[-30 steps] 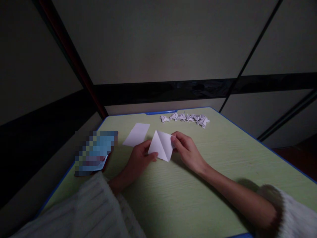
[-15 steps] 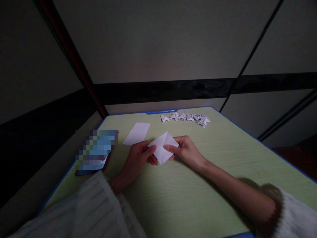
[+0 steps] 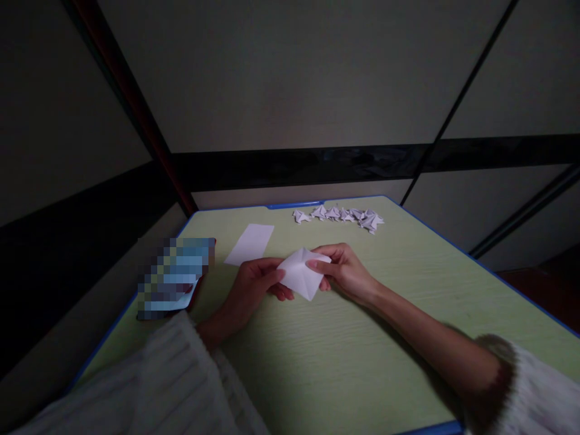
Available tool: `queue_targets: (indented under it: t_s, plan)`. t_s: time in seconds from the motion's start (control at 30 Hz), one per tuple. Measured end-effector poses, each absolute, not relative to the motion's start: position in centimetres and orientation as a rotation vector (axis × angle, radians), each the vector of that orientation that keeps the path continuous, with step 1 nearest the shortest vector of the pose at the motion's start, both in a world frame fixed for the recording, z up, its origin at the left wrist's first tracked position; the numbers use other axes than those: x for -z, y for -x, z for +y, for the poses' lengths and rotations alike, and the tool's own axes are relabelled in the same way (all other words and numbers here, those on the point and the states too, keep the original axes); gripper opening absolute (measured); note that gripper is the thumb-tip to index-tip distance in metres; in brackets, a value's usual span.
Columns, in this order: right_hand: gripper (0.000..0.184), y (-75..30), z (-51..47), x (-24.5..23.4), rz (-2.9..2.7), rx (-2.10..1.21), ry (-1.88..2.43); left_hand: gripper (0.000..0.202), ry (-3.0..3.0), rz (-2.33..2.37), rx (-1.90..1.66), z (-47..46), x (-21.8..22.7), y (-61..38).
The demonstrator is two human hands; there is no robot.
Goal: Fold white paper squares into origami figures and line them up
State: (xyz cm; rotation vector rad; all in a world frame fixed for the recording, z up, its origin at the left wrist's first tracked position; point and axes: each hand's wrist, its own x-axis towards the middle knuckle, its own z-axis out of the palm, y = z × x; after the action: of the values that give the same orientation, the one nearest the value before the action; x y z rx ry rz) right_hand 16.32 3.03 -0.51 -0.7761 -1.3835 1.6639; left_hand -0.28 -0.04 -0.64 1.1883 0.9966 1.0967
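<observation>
Along the surface's (image 3: 385, 362) far edge, folded paper figures (image 3: 347, 215) | by its left edge, pixelated flat object (image 3: 181, 278) | toward far-left corner, loose paper sheet (image 3: 254, 241) | above the middle, creased white paper (image 3: 302, 277), pinched thumb-to-fingers at opposite sides by left grip (image 3: 254, 287) and right grip (image 3: 348, 272)

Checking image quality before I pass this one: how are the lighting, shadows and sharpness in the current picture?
Head view: dim overall, darkest at far left; head view: soft shadow on the table under the right forearm; head view: faint reflections in the glossy black band; head view: coarse pixel blocks over the flat item at left; head view: folded paper pale, creases faint.
</observation>
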Motion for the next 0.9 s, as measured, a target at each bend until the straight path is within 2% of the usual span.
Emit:
queue_targets:
  t_s: [0.1, 0.2, 0.33, 0.53, 0.73, 0.9]
  plan:
    - [0.015, -16.42, 3.13, 0.57, -1.480, -1.651, 0.794, 0.015, -1.227, 0.997, -1.036, 0.00, 0.72, 0.28]
    - [0.008, -16.41, 3.15, 0.51, -1.585, -1.465, 0.811, 0.013, -1.229, 1.030, -1.065, 0.06, 0.76, 0.30]
    - [0.030, -16.79, 3.17, 0.25, -1.721, -1.052, 0.703, 0.012, -1.173, 1.088, -1.146, 0.14, 0.70, 0.35]
    - [0.032, -16.96, 3.09, 0.26, -1.990, -0.726, 0.605, 0.011, -1.111, 1.107, -1.186, 0.14, 0.40, 0.18]
    - [0.005, -16.64, 3.09, 0.22, -1.978, -0.808, 0.593, 0.011, -1.169, 1.067, -1.100, 0.22, 0.70, 0.18]
    - [0.013, -16.56, 3.35, 0.34, -1.828, -1.085, 0.664, 0.019, -1.276, 1.072, -1.046, 0.01, 0.71, 0.03]
